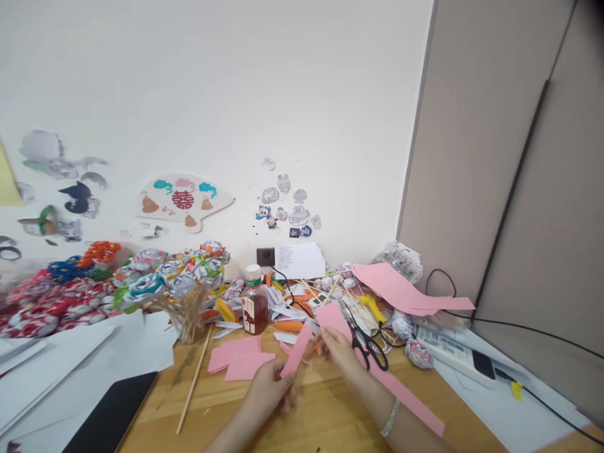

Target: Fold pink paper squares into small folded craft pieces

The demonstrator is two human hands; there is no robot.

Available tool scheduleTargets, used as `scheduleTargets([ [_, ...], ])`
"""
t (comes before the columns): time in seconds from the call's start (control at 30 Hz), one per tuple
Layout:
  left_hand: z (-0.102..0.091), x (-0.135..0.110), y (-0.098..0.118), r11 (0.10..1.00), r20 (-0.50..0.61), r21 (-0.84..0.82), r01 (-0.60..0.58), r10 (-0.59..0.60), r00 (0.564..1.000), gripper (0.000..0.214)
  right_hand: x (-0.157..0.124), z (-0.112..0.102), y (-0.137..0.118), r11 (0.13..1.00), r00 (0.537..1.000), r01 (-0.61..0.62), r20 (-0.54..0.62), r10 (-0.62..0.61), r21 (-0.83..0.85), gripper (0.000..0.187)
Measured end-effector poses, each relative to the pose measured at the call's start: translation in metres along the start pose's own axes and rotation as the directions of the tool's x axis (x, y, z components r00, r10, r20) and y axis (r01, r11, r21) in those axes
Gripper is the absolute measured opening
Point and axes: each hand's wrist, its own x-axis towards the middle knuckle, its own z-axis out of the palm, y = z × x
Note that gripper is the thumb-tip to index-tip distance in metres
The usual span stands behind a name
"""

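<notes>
My left hand (pixel 268 391) is closed on the lower end of a narrow pink paper strip (pixel 298 349), which it holds up over the wooden table (pixel 325 415). My right hand (pixel 336 351) pinches the strip's upper end, with a silver bracelet (pixel 391 418) on that wrist. A longer pink paper strip (pixel 406 396) lies under my right forearm. Black scissors (pixel 365 343) rest just right of my right hand. A small stack of pink paper squares (pixel 240 360) lies left of my hands.
A brown bottle with a white cap (pixel 255 308) stands behind the squares. Paper flowers on sticks (pixel 179 280) fill a holder at the left, with a loose wooden stick (pixel 194 380) beside it. White sheets (pixel 70 365), a dark tablet (pixel 111 415), a large pink sheet (pixel 406 290) and cables lie around.
</notes>
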Motion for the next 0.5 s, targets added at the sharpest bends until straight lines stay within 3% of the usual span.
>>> scheduleTargets([
  [0.1, -0.001, -0.003, 0.002, 0.969, -0.034, 0.231, -0.091, 0.101, 0.994, 0.017, -0.008, 0.01, 0.0, 0.997, 0.996, 0.048, 0.083, -0.043, -0.055, 0.048],
  [0.23, -0.001, -0.015, 0.01, 0.814, -0.001, 0.536, -0.224, 0.266, 0.964, 0.018, -0.018, 0.021, -0.008, 0.998, 0.991, 0.012, 0.135, -0.003, -0.066, 0.045],
  [0.37, 0.0, -0.026, 0.018, 0.762, 0.039, 0.601, -0.241, 0.272, 0.961, 0.021, -0.025, 0.027, -0.021, 0.999, 0.98, -0.021, 0.198, 0.027, -0.029, 0.041],
  [0.5, 0.002, -0.025, 0.022, 0.859, 0.058, 0.436, -0.269, 0.272, 0.961, 0.034, -0.03, 0.028, -0.023, 0.997, 0.975, -0.02, 0.219, 0.035, -0.071, 0.034],
])
